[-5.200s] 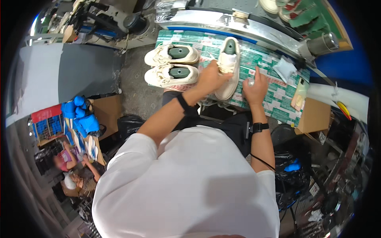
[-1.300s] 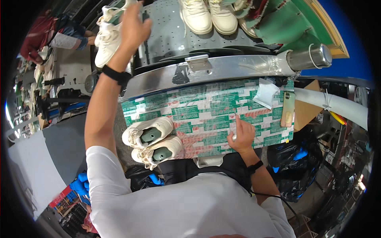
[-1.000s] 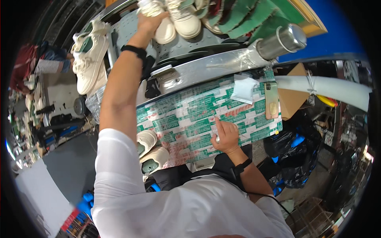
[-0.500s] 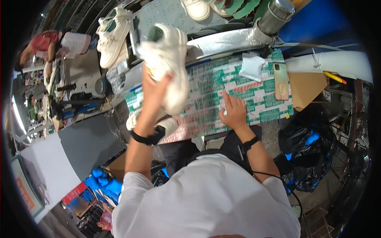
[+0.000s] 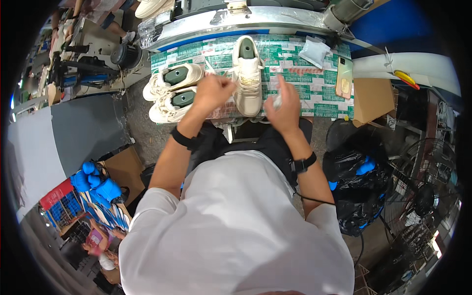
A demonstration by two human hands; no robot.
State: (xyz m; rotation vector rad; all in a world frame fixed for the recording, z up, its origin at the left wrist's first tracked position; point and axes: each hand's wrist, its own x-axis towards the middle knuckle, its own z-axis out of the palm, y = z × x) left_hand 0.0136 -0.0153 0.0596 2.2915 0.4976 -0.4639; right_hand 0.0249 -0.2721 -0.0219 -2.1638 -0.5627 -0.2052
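A cream lace-up sneaker [image 5: 249, 88] stands upright on the table in front of me, toe toward me, with a dark green insole. At its left side my left hand [image 5: 215, 92] is closed in a pinch close to the laces; what sits between its fingertips is too small to make out. My right hand [image 5: 285, 107] is just right of the sneaker, apart from it. Its index finger points up, and the other fingers curl round a small whitish thing [image 5: 277, 102]. Two more cream sneakers, a far one [image 5: 160, 83] and a near one [image 5: 164, 109], lie on the left.
Green-and-white printed tape covers the table [image 5: 314, 93]. A white packet [image 5: 314, 51] and a phone [image 5: 344, 78] lie on its right part. Behind runs a metal-edged conveyor [image 5: 275, 17]. Cardboard [image 5: 373, 101] and black bags [image 5: 351, 162] are on the right.
The sneaker that my left hand held up is now down on the table, and that hand has let go of its body. Two sneakers show fully at left. My right hand has moved nearer the sneaker.
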